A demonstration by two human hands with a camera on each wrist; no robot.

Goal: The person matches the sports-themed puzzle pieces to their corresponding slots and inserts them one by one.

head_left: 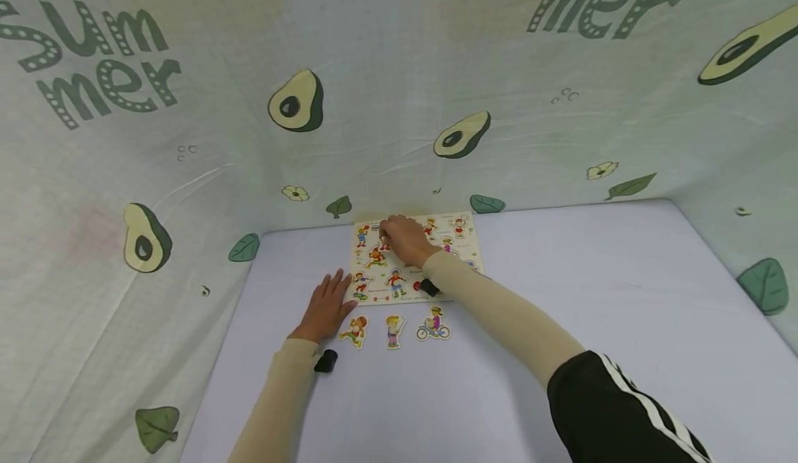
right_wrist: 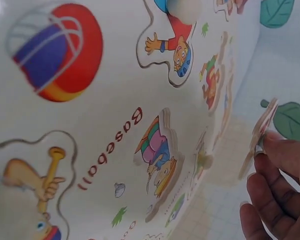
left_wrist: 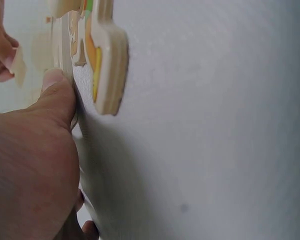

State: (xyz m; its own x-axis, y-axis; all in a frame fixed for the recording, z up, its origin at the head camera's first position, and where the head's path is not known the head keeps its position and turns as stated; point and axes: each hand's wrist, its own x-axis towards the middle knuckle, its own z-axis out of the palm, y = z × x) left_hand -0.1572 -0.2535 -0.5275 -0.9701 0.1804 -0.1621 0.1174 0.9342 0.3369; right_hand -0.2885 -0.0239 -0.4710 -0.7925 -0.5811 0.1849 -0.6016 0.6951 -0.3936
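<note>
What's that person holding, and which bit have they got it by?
A thin puzzle piece. The right hand pinches it near the middle of one flat side; the exact spot is hidden.

The place looks like a small indoor corner enclosed by cloth; which kind of room stands around it, I cannot tell. A pale printed cloth hangs like a wall at 12 o'clock and continues at 9 and 3 o'clock. It carries green "Summer" lettering at 10 o'clock and again at 1 o'clock, besides avocados and leaves. Toward 6 o'clock extends a white tabletop, where a picture board suggests a play table.
</note>
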